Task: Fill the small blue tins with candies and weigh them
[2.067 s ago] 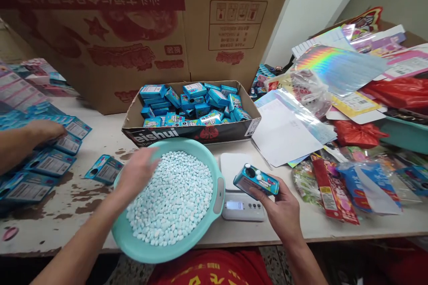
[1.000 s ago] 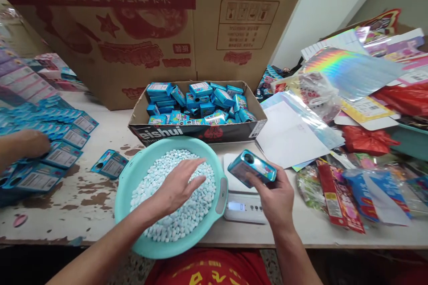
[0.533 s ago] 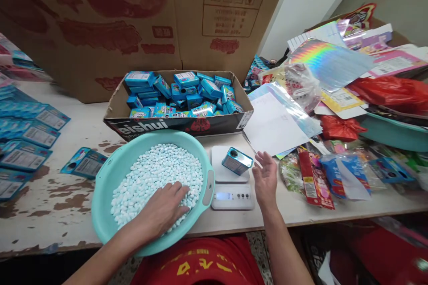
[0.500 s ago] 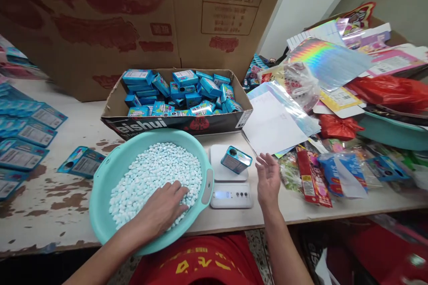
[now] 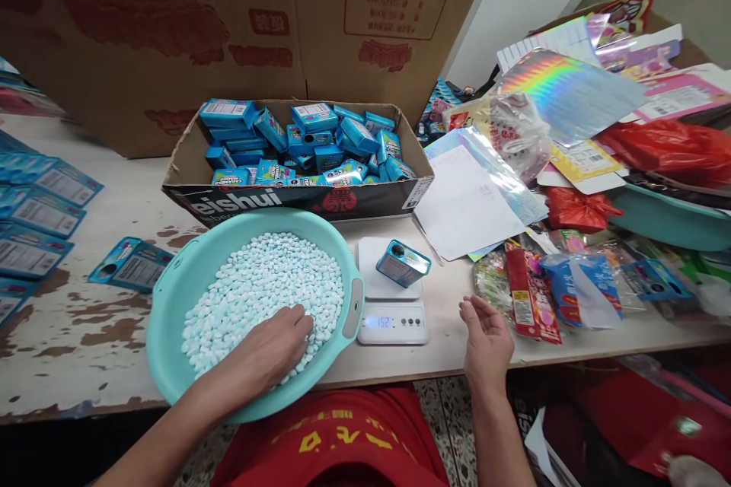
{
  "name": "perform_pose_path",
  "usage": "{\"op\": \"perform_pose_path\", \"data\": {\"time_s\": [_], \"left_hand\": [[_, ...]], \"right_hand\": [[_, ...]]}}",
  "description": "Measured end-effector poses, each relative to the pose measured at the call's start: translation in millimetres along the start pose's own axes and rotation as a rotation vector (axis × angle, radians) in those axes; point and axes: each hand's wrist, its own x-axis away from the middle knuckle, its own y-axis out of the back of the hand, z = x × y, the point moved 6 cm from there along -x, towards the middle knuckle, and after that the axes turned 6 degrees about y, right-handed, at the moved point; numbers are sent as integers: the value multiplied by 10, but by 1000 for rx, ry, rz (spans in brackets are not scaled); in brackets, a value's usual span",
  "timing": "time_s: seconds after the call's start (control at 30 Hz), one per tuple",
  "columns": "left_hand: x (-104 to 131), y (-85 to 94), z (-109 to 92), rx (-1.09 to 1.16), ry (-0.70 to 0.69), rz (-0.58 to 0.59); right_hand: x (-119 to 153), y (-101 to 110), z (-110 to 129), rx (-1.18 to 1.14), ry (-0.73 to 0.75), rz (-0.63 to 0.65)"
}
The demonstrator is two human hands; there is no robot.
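Note:
My left hand point(image 5: 275, 342) rests in a turquoise basin point(image 5: 167, 338) full of small pale blue-white candies point(image 5: 256, 278). Its fingers are curled down into the candies, and the fingertips are hidden. Empty and open, my right hand point(image 5: 488, 338) hovers over the table's front edge, fingers loosely bent, to the right of a white digital scale point(image 5: 374, 285). A blue candy box point(image 5: 403, 264) with a round hole in its end lies tilted on the scale's plate. The lit display seems to read 152.
Behind the basin stands a carton point(image 5: 343, 202) packed with blue boxes, against a large cardboard box point(image 5: 308, 30). More blue boxes point(image 5: 43, 205) lie left, one box point(image 5: 130, 265) beside the basin. Papers point(image 5: 465, 202), bags and wrapped sweets point(image 5: 534, 293) crowd the right.
My right hand has moved away from the scale, right and toward me. My left hand's fingers have curled in more among the candies. The scale's display has become readable.

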Motion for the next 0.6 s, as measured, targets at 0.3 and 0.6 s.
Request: {"op": "perform_pose_path", "data": {"time_s": [0.3,0.6], "left_hand": [[85,-5,127,168,3,-122],[46,19,232,192,16,-298]], "right_hand": [[29,-150,10,-13,-18,60],[51,-577,215,-31,86,249]]}}
